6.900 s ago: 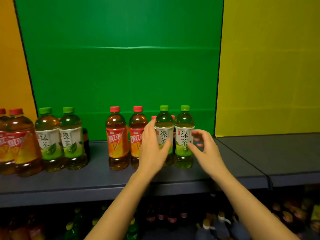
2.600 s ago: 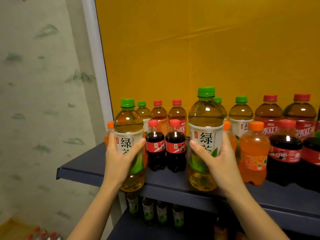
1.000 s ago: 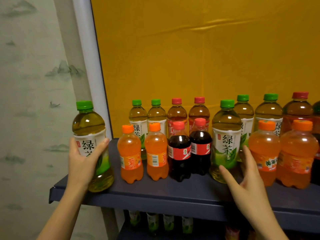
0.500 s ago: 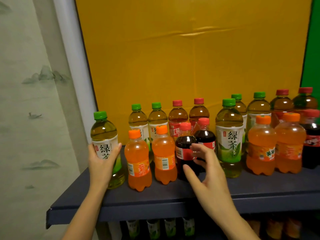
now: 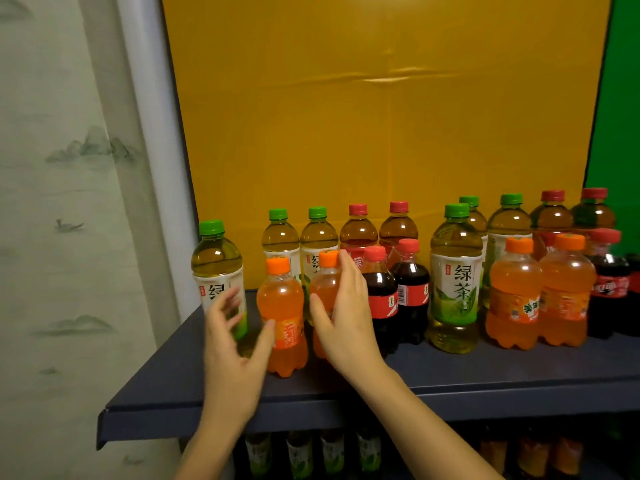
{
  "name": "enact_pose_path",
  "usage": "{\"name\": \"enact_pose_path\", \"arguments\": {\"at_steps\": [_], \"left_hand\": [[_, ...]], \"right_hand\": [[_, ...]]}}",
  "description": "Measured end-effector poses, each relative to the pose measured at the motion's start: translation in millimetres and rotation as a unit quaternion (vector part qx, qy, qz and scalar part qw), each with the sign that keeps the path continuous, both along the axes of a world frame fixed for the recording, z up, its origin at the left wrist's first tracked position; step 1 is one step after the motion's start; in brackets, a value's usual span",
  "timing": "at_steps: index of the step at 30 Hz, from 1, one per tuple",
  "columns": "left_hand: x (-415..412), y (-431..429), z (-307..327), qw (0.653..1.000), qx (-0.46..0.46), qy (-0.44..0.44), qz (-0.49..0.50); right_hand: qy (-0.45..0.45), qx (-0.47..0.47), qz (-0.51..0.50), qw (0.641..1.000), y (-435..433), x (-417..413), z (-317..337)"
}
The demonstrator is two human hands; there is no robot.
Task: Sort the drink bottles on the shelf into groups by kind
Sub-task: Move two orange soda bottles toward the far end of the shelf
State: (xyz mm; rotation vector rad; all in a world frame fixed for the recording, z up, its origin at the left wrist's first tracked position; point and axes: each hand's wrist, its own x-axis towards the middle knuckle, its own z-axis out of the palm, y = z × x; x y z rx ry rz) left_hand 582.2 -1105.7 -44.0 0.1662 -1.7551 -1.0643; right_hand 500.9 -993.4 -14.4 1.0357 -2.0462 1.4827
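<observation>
Right hand (image 5: 343, 317) wrapped around orange soda bottle (image 5: 323, 282); left hand (image 5: 232, 351) spread wide, second orange bottle (image 5: 280, 299) by thumb, green tea bottle (image 5: 216, 261) behind fingers.

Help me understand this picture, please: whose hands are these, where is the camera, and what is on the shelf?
No machine here: a person works with bare hands, filmed by a camera worn on the head, looking forward and down. On the dark shelf stand green-capped tea bottles, red-capped tea bottles, cola bottles and orange soda bottles, mixed together. The right hand curls its fingers round one orange soda bottle. The left hand is open and blurred, holding nothing, beside the leftmost green tea bottle.
</observation>
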Motion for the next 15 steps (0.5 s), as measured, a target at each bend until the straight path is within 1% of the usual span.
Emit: {"name": "enact_pose_path", "arguments": {"at_steps": [3, 5, 8, 11, 15], "left_hand": [[-12.0, 0.0, 0.3, 0.996, -0.027, -0.067, -0.054], [-19.0, -2.7, 0.8, 0.993, -0.014, -0.091, -0.078], [-27.2, -8.4, 0.2, 0.987, 0.031, -0.127, -0.091], [-31.3, -11.4, -1.3, 0.983, 0.065, -0.131, -0.108], [-29.9, -13.0, -4.4, 0.985, 0.066, -0.111, -0.116]], "right_hand": [[0.018, 0.009, -0.035, 0.999, -8.0, 0.3, -1.0], [0.026, 0.012, -0.049, 0.998, -10.7, 0.0, -2.7], [0.035, 0.002, -0.049, 0.998, -10.4, -1.1, -3.8], [0.024, -0.010, -0.038, 0.999, -9.1, -1.7, -7.0], [0.014, -0.013, -0.025, 1.000, -11.0, 0.4, -19.0]]}}
